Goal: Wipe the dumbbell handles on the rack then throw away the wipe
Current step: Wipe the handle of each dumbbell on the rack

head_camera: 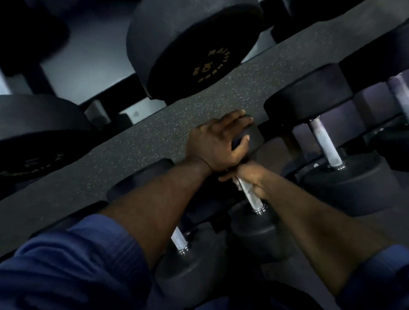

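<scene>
Blue sleeve point(65, 266) cloth nearest, pushed up the forearm. Beyond it, black rubber dumbbell point(260, 230), near end directly below the right hand point(247, 177).

Right hand curled round the knurled steel handle point(252, 198), pressing the white wipe point(237, 185) against the bar. Only a crumpled edge of wipe showing at the underside of the fist.

Left hand point(219, 143) just above the right, wrist crossing close over the right fingertips. Fingers and thumb curled over the far head point(248, 137), apparently to steady it.

Likely faults from here:
- Rolling of the round heads on any slackening of the left-hand hold, with risk of fingers caught against the neighbouring dumbbell point(189, 271) to the lower left of the right hand.
- Incomplete cleaning: bare steel below the fist, and more bar blocked by the crossed left wrist.
- Tearing or shedding of the wipe on the knurling under hard rubbing.

Hidden or unclear:
- Upper end of the handle, behind the left wrist.
- Most of the wipe, inside the fist.
- No bin in view.
- Pale handle point(325, 146) right of both hands: cleaned or not, impossible to judge.
- Speckled grey surface point(141, 140) left of the left hand: floor or shelf, not determinable.
- Farthest, above the left hand, a large head point(194, 44) with gold lettering, blurred.
</scene>
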A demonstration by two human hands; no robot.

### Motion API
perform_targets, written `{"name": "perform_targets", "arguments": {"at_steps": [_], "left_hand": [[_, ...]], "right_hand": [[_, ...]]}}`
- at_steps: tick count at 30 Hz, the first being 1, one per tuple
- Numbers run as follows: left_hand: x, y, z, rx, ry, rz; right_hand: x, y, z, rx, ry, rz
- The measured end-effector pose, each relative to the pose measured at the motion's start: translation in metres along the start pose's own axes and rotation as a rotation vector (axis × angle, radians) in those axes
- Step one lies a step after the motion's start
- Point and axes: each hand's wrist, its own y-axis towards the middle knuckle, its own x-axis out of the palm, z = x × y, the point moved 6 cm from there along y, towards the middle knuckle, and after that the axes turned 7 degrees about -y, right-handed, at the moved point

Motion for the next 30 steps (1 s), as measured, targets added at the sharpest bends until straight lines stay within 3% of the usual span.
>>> {"name": "perform_targets", "arguments": {"at_steps": [2,3,6,9,11,14,16,19,23,24,27,28,30], "left_hand": [[0.000,-0.001,0.004,0.024,-0.008,0.011],[-0.002,-0.001,0.006,0.026,-0.011,0.018],[-0.004,-0.001,0.006,0.008,-0.014,0.016],[-0.004,-0.002,0.009,-0.003,-0.020,-0.006],[-0.003,-0.002,0.008,-0.015,-0.016,-0.015],[-0.003,-0.001,0.006,-0.016,0.013,-0.004],[0.001,-0.003,0.004,-0.031,0.018,-0.030],[0.002,-0.004,0.007,-0.075,0.044,-0.035],[0.002,-0.008,0.011,-0.100,0.138,-0.017],[0.002,-0.011,0.013,-0.115,0.168,-0.025],[0.005,-0.015,0.021,-0.159,0.236,-0.058],[0.006,-0.022,0.023,-0.180,0.248,-0.058],[0.012,-0.031,0.029,-0.203,0.256,-0.050]], "right_hand": [[-0.005,-0.005,0.013,-0.058,-0.157,0.079],[-0.005,-0.012,0.022,-0.058,-0.292,0.041],[-0.015,-0.037,0.039,-0.105,-0.835,0.025],[-0.011,-0.063,0.020,-0.354,-1.165,0.159],[-0.003,-0.079,0.005,-0.585,-1.358,0.201],[0.006,-0.083,-0.019,-1.133,-1.538,0.177],[0.003,-0.070,-0.026,-1.371,-1.713,0.133],[-0.004,-0.054,-0.014,-1.384,-1.796,-0.091],[0.004,-0.068,0.010,-1.386,-1.544,-0.500],[0.005,-0.072,0.008,-1.362,-1.529,-0.498],[0.007,-0.071,-0.011,-1.333,-1.490,-0.203],[0.013,-0.072,-0.007,-1.331,-1.493,-0.181],[0.016,-0.066,0.009,-1.139,-1.567,-0.279]]}}
